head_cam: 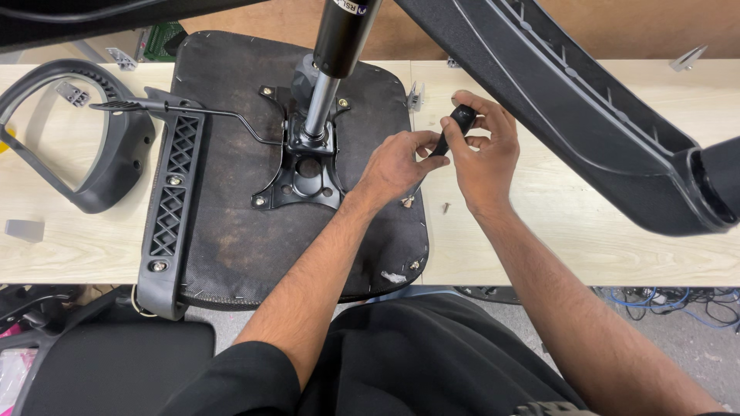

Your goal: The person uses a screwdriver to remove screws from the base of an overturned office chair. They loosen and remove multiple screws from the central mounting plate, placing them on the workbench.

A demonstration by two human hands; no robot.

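Head cam, looking down on pale wood bench [586, 231].

Labels: only one seen is a small white patch w/ dark print at top of black gas cylinder [339, 35], upper centre; partly cut by frame edge. Green item [163, 40] top left behind bench, kind unclear.

Hands: right hand [484, 154] curled shut round black screwdriver handle [456, 127], thumb and fingers wrapped on it. Left hand [397, 166] half closed, fingertips pinching the driver lower down; exact grip partly hidden. Driver sits over right edge of upturned seat base [231, 192], tip near a screw [407, 202] at that edge. Loose screw [446, 207] on bench just beside, not touching seat.

Around: metal mounting plate [301, 181] at seat centre, cylinder rising from it, lever rod [185, 110] running left. Black armrest bracket [171, 208] along seat's left edge. Separate curved armrest loop [92, 139] on bench at left, near seat.

Room: large black chair back frame [586, 115] overhangs upper right, above bench, close over right hand. Bare bench strip right of hands, below frame. Bench front edge runs just past seat; cables [671, 300] on floor, lower right.
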